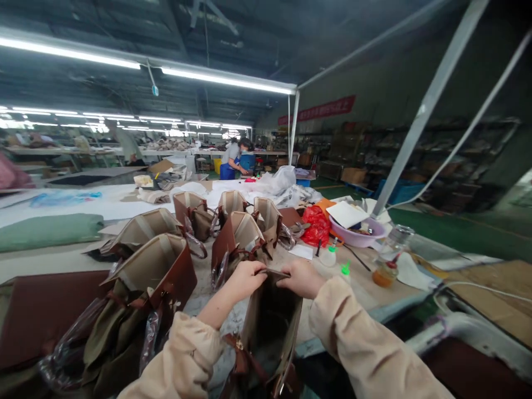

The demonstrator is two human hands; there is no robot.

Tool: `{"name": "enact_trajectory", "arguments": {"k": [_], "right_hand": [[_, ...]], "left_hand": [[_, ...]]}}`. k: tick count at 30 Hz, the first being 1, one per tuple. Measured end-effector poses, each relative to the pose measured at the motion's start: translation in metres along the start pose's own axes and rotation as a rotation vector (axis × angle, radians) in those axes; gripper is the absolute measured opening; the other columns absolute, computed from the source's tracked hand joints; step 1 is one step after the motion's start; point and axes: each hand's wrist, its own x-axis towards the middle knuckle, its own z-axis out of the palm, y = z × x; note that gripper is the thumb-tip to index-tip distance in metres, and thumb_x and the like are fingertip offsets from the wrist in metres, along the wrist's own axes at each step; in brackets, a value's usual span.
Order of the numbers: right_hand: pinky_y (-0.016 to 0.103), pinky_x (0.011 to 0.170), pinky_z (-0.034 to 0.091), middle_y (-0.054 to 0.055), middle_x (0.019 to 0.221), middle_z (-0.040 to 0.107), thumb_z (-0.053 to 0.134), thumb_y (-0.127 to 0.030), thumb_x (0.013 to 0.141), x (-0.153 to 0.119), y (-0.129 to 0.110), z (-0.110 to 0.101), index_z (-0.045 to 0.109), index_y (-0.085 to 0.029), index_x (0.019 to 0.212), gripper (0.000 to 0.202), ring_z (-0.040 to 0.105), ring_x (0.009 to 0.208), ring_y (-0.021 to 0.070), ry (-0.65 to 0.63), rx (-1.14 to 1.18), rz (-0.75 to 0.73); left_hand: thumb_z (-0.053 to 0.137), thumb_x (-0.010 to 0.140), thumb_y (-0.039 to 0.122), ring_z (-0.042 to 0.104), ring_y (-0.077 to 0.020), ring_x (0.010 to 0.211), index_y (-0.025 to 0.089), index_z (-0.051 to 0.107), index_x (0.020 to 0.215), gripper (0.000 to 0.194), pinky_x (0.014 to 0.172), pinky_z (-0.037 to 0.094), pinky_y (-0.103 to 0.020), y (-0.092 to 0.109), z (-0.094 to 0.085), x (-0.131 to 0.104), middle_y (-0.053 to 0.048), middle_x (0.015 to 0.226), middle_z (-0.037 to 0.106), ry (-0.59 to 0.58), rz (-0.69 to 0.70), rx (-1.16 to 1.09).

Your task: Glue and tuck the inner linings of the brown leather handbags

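Observation:
Directly before me a brown handbag stands with its mouth open, its dark inside showing. My left hand pinches the far rim of the bag at its left side. At the right of that same rim, my right hand is closed on the edge, thumb and fingers together. Left of my arms sits another handbag with a beige lining and plastic-wrapped handles. Beyond my hands stands a further brown handbag. The near part of the bag I hold is partly cut off by the frame's bottom.
Several more bags crowd the table. At right are a red plastic bag, a lilac basin, green-capped bottles and a jar of amber liquid. A metal post rises at the table's right edge. A co-worker bends over farther back.

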Motion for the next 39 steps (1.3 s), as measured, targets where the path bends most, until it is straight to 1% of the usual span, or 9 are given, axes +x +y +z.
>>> {"name": "enact_trajectory", "arguments": {"k": [4, 7, 9, 13, 20, 24, 32, 36, 39], "right_hand": [[0.021, 0.048, 0.028, -0.006, 0.050, 0.050, 0.069, -0.031, 0.064, -0.031, -0.011, -0.028, 0.072, -0.019, 0.071, 0.014, 0.045, 0.052, 0.0099, -0.109, 0.153, -0.038], [0.021, 0.046, 0.028, -0.006, 0.051, 0.050, 0.070, -0.033, 0.064, -0.063, -0.017, -0.048, 0.072, -0.017, 0.075, 0.019, 0.044, 0.052, 0.0094, -0.188, 0.196, -0.033], [0.020, 0.046, 0.029, -0.005, 0.053, 0.053, 0.070, -0.034, 0.064, -0.087, -0.017, -0.053, 0.072, -0.016, 0.076, 0.022, 0.046, 0.053, 0.0096, -0.218, 0.213, -0.014], [0.020, 0.049, 0.034, -0.003, 0.059, 0.059, 0.072, -0.035, 0.063, -0.141, -0.004, -0.038, 0.072, -0.016, 0.079, 0.025, 0.051, 0.057, 0.0110, -0.232, 0.308, 0.005], [0.020, 0.053, 0.041, -0.003, 0.064, 0.061, 0.078, -0.031, 0.054, -0.230, 0.034, 0.024, 0.064, -0.014, 0.079, 0.033, 0.056, 0.060, 0.0117, -0.115, 0.767, 0.189], [0.021, 0.057, 0.043, -0.003, 0.066, 0.062, 0.081, -0.028, 0.049, -0.263, 0.050, 0.045, 0.061, -0.014, 0.082, 0.041, 0.056, 0.062, 0.0110, -0.111, 0.994, 0.229], [0.023, 0.063, 0.044, -0.001, 0.077, 0.061, 0.069, -0.022, 0.064, -0.333, 0.036, 0.031, 0.060, -0.015, 0.087, 0.025, 0.055, 0.068, 0.0112, 0.138, 1.007, 0.112], [0.030, 0.076, 0.045, 0.004, 0.100, 0.063, 0.055, -0.014, 0.068, -0.356, 0.026, 0.033, 0.048, -0.019, 0.119, 0.052, 0.058, 0.087, 0.0163, 0.230, 1.093, 0.141], [0.032, 0.081, 0.043, 0.006, 0.106, 0.063, 0.050, -0.012, 0.062, -0.357, 0.015, 0.048, 0.035, -0.020, 0.133, 0.073, 0.058, 0.095, 0.0189, 0.304, 1.309, 0.212]], "left_hand": [[0.049, 0.075, 0.024, 0.047, -0.0119, 0.061, 0.014, 0.069, 0.087, 0.025, 0.055, 0.032, -0.021, 0.033, -0.017, -0.014, 0.000, 0.066, 0.058, -0.202, 0.090, 0.006], [0.052, 0.071, 0.023, 0.043, -0.0099, 0.056, 0.012, 0.066, 0.092, 0.027, 0.051, 0.029, -0.020, 0.062, -0.023, -0.021, 0.001, 0.065, 0.056, -0.400, 0.048, -0.073], [0.055, 0.069, 0.023, 0.041, -0.0090, 0.053, 0.011, 0.065, 0.091, 0.027, 0.048, 0.027, -0.020, 0.078, -0.016, -0.027, 0.002, 0.062, 0.053, -0.523, -0.011, -0.116], [0.057, 0.067, 0.025, 0.038, -0.0081, 0.052, 0.010, 0.061, 0.087, 0.025, 0.048, 0.026, -0.020, 0.099, 0.021, -0.050, 0.003, 0.060, 0.051, -0.683, -0.077, -0.240], [0.060, 0.065, 0.025, 0.038, -0.0073, 0.051, 0.012, 0.057, 0.086, 0.024, 0.050, 0.028, -0.020, 0.108, 0.097, -0.081, 0.005, 0.059, 0.048, -0.876, -0.123, -0.281], [0.065, 0.068, 0.030, 0.037, -0.0060, 0.050, 0.013, 0.051, 0.090, 0.031, 0.048, 0.026, -0.019, 0.117, 0.123, -0.087, 0.006, 0.060, 0.049, -1.006, -0.123, -0.363], [0.060, 0.075, 0.024, 0.029, -0.0044, 0.047, 0.017, 0.043, 0.091, 0.025, 0.044, 0.018, -0.019, 0.151, 0.133, -0.103, 0.009, 0.057, 0.043, -1.084, 0.026, -0.273], [0.057, 0.077, 0.024, 0.027, -0.0051, 0.047, 0.018, 0.041, 0.088, 0.020, 0.045, 0.018, -0.020, 0.151, 0.140, -0.108, 0.010, 0.054, 0.040, -1.015, 0.016, -0.243], [0.057, 0.076, 0.021, 0.039, -0.0070, 0.053, 0.019, 0.043, 0.089, 0.019, 0.050, 0.028, -0.019, 0.153, 0.139, -0.116, 0.008, 0.060, 0.049, -0.856, 0.047, -0.175]]}}
